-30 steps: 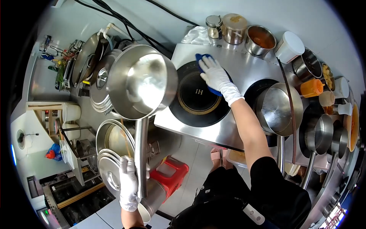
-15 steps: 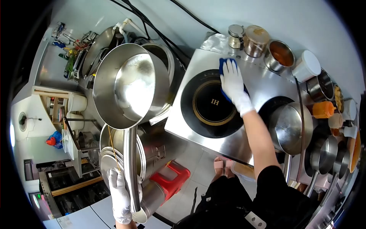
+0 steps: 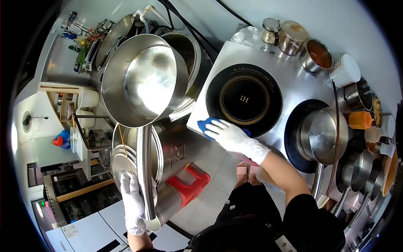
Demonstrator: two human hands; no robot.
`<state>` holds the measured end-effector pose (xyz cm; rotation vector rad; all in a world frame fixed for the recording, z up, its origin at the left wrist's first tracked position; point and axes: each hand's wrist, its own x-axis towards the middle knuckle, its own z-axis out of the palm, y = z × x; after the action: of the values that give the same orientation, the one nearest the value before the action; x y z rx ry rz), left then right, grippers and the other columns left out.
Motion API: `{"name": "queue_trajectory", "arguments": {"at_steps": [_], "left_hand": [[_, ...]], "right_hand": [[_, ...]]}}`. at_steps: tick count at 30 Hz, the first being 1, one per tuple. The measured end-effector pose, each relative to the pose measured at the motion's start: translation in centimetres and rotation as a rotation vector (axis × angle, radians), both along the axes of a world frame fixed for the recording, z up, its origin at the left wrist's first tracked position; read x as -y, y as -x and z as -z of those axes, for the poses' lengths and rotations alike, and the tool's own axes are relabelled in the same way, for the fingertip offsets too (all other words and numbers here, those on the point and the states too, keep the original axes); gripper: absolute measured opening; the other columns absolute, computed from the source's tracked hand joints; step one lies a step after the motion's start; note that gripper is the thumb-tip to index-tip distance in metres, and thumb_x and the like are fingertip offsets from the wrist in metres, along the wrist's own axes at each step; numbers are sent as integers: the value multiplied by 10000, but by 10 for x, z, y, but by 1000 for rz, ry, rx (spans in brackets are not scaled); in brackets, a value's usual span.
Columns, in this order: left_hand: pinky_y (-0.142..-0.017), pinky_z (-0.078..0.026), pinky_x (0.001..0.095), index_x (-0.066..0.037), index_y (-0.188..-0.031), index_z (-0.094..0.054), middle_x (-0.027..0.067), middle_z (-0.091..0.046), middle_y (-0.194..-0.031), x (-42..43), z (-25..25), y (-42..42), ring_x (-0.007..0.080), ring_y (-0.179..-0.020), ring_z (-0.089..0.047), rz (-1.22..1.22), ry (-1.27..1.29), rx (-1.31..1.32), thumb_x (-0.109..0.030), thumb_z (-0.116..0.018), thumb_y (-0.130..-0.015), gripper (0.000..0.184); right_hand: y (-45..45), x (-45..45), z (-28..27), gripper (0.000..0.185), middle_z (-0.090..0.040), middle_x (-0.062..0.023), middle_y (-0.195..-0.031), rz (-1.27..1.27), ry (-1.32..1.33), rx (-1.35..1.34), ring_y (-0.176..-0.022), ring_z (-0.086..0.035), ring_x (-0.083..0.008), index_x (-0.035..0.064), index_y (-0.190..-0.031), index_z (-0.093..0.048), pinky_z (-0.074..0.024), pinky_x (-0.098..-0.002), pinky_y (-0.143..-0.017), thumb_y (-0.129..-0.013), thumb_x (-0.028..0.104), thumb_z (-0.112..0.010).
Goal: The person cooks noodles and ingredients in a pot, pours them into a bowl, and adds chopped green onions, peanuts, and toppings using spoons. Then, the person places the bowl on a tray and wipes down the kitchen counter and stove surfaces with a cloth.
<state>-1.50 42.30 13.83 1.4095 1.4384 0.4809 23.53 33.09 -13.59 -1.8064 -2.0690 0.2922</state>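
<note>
My left hand (image 3: 133,206), in a white glove, is closed around the long handle of a steel saucepan (image 3: 115,80). The pan is held up at the left, its shiny inside facing me with a dark stain near the top. A thin yellowish stick (image 3: 125,149) runs from that hand up toward the pan. My right hand (image 3: 235,138), gloved too, presses a blue cloth (image 3: 205,124) onto the front left corner of the steel cooktop (image 3: 226,54). Behind its fingers lies the round black induction plate (image 3: 244,101).
A second saucepan (image 3: 325,134) stands on the right-hand plate, a long thin stick (image 3: 336,117) across it. Jars, an open pot of red sauce (image 3: 318,54) and a white tub (image 3: 345,70) line the back. A red stool (image 3: 191,185) and large steel pots stand at left.
My right hand has swept the blue cloth from the plate's far side to the cooktop's near left corner. My left hand still holds the saucepan up.
</note>
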Motion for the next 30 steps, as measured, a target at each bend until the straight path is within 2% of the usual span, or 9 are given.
{"name": "queue_trajectory", "arguments": {"at_steps": [4,5,8,10,12,15,21,24,30], "left_hand": [[-446,-484,284,-43,-1119,-469,111,-595,-831,-16,30,29,170,-516,-567,7,-226,-32,-235,-444,-1025,215],[-461,-489,281,-39,-1131,-458,111,-573,-872,-6,22,20,163,-520,-564,-25,-77,-7,-227,-455,-1021,218],[-432,-460,279,-61,-1107,-448,111,-580,-786,-33,74,55,156,-494,-553,287,-352,-159,-232,-432,-1028,189],[-413,-440,269,-99,-1066,-438,109,-602,-708,11,31,-22,156,-480,-550,163,66,33,-241,-398,-1037,150],[-425,-449,257,-126,-1038,-408,118,-627,-696,21,41,-40,161,-491,-570,57,142,87,-257,-379,-1043,135],[-423,-454,265,-118,-1002,-390,132,-626,-710,11,73,-45,169,-496,-575,296,175,77,-253,-379,-1042,141],[-428,-459,283,-93,-941,-366,134,-606,-697,15,123,-75,166,-478,-551,507,207,153,-241,-352,-1042,180],[-429,-455,289,-89,-951,-362,124,-599,-689,14,142,-84,168,-472,-546,572,278,188,-209,-330,-1035,150],[-411,-441,279,-101,-984,-362,117,-594,-685,20,161,-91,165,-470,-545,568,380,151,-194,-331,-1036,110]], "right_hand": [[-2,6,-8,492,-385,-88,-1499,46,83,80,-1391,-339,-284,93,-1410,-437,-192,-485,-1161,-940,241,-449],[-8,-7,-1,500,-385,-90,-1499,141,-4,100,-1396,-329,-279,97,-1411,-438,-181,-510,-1155,-942,267,-442],[-58,-37,-2,504,-362,-55,-1520,462,52,224,-1416,-286,-258,99,-1418,-441,-161,-521,-1152,-966,323,-443],[-102,-36,7,514,-363,-57,-1517,729,64,302,-1411,-284,-255,104,-1420,-439,-149,-531,-1147,-956,324,-458],[-145,-13,-12,569,-333,-86,-1533,1021,192,325,-1436,-232,-253,77,-1437,-403,-117,-526,-1153,-947,363,-451],[-181,34,10,577,-322,-146,-1528,1334,165,342,-1438,-224,-309,31,-1430,-402,-95,-533,-1159,-957,363,-418],[-152,85,16,712,-336,-299,-1457,1737,75,274,-1382,-270,-435,-108,-1367,-391,-150,-537,-1151,-876,380,-557],[-103,99,13,695,-319,-301,-1463,1649,46,284,-1380,-276,-430,-103,-1376,-379,-166,-492,-1159,-892,368,-542],[2,120,4,661,-289,-238,-1512,1018,137,105,-1418,-225,-397,-35,-1418,-374,-124,-479,-1174,-909,360,-522]]}}
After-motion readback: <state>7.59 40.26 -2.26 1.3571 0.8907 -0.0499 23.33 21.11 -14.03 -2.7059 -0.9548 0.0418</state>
